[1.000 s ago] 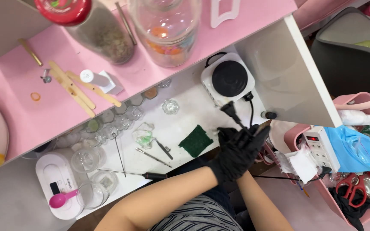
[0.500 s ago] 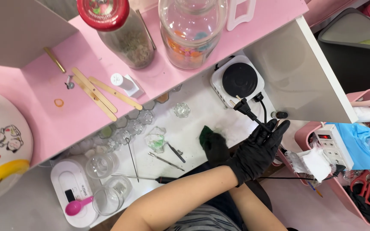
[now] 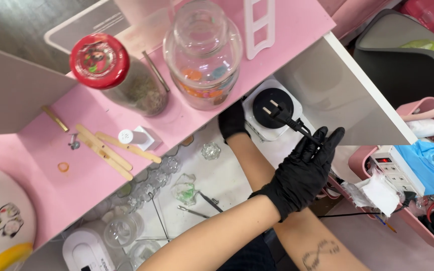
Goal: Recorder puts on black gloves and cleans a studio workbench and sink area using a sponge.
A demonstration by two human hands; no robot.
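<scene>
Pink shelf (image 3: pixel 126 165) partly hides gloved hands (image 3: pixel 297 175) gripping plug (image 3: pixel 277 114).

Home craft desk: pink shelf (image 3: pixel 287 30) w/ glass jars (image 3: pixel 202 55), wooden sticks (image 3: pixel 107 150), small hotplate (image 3: pixel 272 108).

The pink shelf (image 3: pixel 141 125) hides the fingers of the far gloved hand (image 3: pixel 233 120).

Red-lid jar (image 3: pixel 107 70) and clear glass jar (image 3: pixel 203 52) stand on your pink shelf (image 3: pixel 51 150). Wooden sticks (image 3: pixel 107 149) lie nearby. White power strip (image 3: pixel 397 170) sits right.
</scene>
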